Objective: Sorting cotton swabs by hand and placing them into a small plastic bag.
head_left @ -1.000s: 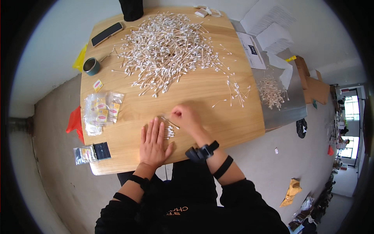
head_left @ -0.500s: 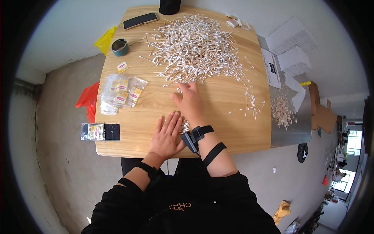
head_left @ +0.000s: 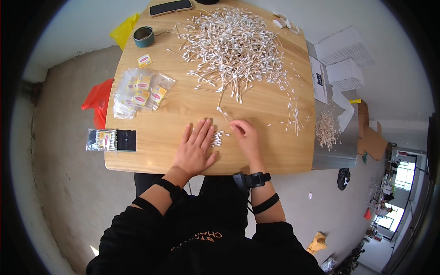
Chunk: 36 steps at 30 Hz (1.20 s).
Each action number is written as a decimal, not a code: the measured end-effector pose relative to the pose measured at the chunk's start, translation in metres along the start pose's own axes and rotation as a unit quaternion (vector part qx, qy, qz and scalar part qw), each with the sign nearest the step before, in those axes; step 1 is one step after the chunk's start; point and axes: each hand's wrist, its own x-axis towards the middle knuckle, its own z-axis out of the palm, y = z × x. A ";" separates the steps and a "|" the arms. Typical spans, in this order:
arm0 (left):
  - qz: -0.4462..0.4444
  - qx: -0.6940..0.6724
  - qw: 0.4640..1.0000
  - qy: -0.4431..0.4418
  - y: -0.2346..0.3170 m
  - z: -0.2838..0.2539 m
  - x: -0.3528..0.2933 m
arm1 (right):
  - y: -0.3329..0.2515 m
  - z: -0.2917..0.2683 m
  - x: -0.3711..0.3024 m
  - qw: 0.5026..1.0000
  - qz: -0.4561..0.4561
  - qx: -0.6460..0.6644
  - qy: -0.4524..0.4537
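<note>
White-tipped swabs [head_left: 218, 138] poke out right of the flat, unclenched left hand [head_left: 195, 149], whose light pressure should hold them parallel, while the right hand [head_left: 246, 136] pinches a single swab [head_left: 223, 113].

My right hand [head_left: 246, 140], which half a second ago reached into the near fringe of the cotton swab pile [head_left: 236, 48], has drawn back toward the near edge of the table [head_left: 275, 153]. Its spread fingers have closed into a pinch, and a single swab [head_left: 224, 114] now pokes out from my fingertips, pointing toward the table's far edge.
</note>
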 end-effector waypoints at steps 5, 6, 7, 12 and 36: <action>0.003 -0.006 1.000 0.007 0.002 0.000 -0.001 | -0.004 0.009 0.004 0.988 0.052 0.141 0.042; 0.002 -0.008 1.000 0.007 0.002 0.000 -0.001 | -0.002 0.009 0.006 0.985 0.058 0.150 0.060; 0.002 -0.010 1.000 0.007 0.002 0.000 -0.002 | -0.002 0.008 0.007 0.982 0.063 0.159 0.079; 0.004 -0.017 1.000 0.009 0.002 0.001 -0.002 | 0.015 -0.002 0.005 0.983 0.011 -0.078 0.168; -0.001 0.009 1.000 0.025 0.001 0.004 -0.003 | -0.013 0.043 0.000 0.992 -0.052 -0.085 0.077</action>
